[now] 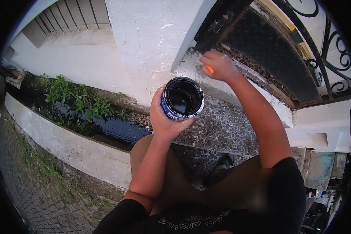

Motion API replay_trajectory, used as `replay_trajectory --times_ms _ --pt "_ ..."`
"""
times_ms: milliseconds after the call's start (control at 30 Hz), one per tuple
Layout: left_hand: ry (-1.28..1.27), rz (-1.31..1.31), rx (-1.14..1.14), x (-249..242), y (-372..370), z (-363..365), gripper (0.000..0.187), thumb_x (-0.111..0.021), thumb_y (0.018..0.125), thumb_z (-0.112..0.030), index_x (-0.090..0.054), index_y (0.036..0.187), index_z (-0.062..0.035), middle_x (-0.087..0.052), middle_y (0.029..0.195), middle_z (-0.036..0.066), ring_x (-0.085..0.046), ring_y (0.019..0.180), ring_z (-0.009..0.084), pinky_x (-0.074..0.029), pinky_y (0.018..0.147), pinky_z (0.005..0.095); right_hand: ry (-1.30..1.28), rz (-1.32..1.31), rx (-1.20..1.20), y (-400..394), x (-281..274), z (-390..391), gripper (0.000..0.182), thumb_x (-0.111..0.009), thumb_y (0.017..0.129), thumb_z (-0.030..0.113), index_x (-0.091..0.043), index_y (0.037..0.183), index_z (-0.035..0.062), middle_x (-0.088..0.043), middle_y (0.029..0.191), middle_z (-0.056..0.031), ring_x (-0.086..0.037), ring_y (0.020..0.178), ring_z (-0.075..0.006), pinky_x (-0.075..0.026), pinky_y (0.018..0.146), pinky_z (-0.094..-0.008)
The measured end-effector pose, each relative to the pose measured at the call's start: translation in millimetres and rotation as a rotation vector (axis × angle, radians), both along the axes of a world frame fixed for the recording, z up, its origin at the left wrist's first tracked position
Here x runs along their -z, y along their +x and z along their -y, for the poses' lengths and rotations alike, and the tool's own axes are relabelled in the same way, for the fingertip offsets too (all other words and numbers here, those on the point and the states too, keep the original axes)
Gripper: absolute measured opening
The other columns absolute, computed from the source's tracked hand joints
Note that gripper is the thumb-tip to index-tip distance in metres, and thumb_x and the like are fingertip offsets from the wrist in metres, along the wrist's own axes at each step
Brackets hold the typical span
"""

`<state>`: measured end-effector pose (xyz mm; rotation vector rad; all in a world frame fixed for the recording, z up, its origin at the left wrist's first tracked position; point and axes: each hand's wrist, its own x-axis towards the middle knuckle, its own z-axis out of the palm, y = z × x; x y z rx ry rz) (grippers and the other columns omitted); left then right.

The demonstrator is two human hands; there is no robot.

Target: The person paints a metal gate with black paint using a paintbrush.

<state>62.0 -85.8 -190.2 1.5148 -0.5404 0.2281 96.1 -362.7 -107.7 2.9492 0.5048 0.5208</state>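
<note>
My left hand [165, 124] is wrapped round a paint can [170, 112] with a blue label, its open top tilted toward me. Glossy black paint [180, 100] lies inside, and smears of white and black mark the rim. Above and to the right, my right hand [221, 66] closes round a paintbrush with an orange handle [210, 69]. The brush's head points at the lower corner of a black metal gate [207, 35], close by the white wall post. My fingers mostly hide the brush.
A white wall [144, 43] rises ahead. To the left runs a ditch with dark water [121, 130] and green plants [72, 95], edged by a concrete kerb [66, 142]. Pebbled paving [226, 121] lies below my hands. A white ledge [275, 107] follows the gate's foot.
</note>
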Motion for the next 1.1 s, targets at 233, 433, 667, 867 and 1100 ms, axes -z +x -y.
replay_trajectory --times_ms 233,433,667,867,1100 --pt "0.015 0.009 -0.007 -3.2 -0.1 -4.6 0.111 -0.097 0.05 -0.03 -0.039 0.139 0.0021 -0.056 0.13 0.021 -0.058 0.119 0.034 -0.046 0.103 0.0427 -0.03 0.152 0.076 -7.6 -33.1 -2.5 0.021 -0.07 0.081 0.023 -0.063 0.099 0.0143 -0.059 0.087 -0.0059 -0.064 0.087 -0.0259 -0.056 0.073 -0.042" --pt "-0.062 -0.003 0.026 1.4 -2.0 -1.2 0.108 -0.095 0.051 -0.028 -0.039 0.139 0.0023 -0.055 0.131 0.022 -0.057 0.121 0.0342 -0.044 0.105 0.0433 -0.096 -0.075 0.071 6.8 -7.5 -5.5 0.02 -0.07 0.081 0.023 -0.062 0.098 0.0145 -0.06 0.09 -0.0053 -0.064 0.091 -0.0275 -0.056 0.076 -0.0418" --pt "-0.003 0.006 0.015 -1.8 -1.2 -5.1 0.106 -0.092 0.051 -0.024 -0.04 0.139 0.0015 -0.055 0.132 0.022 -0.057 0.122 0.0353 -0.044 0.105 0.0433 -0.035 0.135 0.127 -10.3 -26.7 -6.5 0.021 -0.071 0.08 0.024 -0.061 0.096 0.0138 -0.059 0.09 -0.0053 -0.065 0.084 -0.0269 -0.056 0.07 -0.0413" --pt "-0.012 -0.016 0.03 3.4 -3.6 -3.1 0.107 -0.092 0.05 -0.025 -0.04 0.14 0.0017 -0.053 0.134 0.022 -0.056 0.123 0.0362 -0.043 0.107 0.044 -0.113 0.146 0.101 -0.8 -26.0 -2.8 0.021 -0.072 0.082 0.023 -0.06 0.098 0.0157 -0.059 0.094 -0.0041 -0.064 0.088 -0.0246 -0.057 0.07 -0.0399" --pt "0.001 -0.01 0.032 -2.5 -2.9 -4.4 0.108 -0.092 0.05 -0.026 -0.04 0.14 0.0012 -0.053 0.134 0.021 -0.055 0.124 0.0364 -0.043 0.108 0.0442 -0.244 0.264 0.047 -9.9 -27.6 -10.4 0.017 -0.07 0.073 0.017 -0.062 0.088 0.0153 -0.057 0.09 -0.0037 -0.062 0.084 -0.0233 -0.056 0.069 -0.0375"
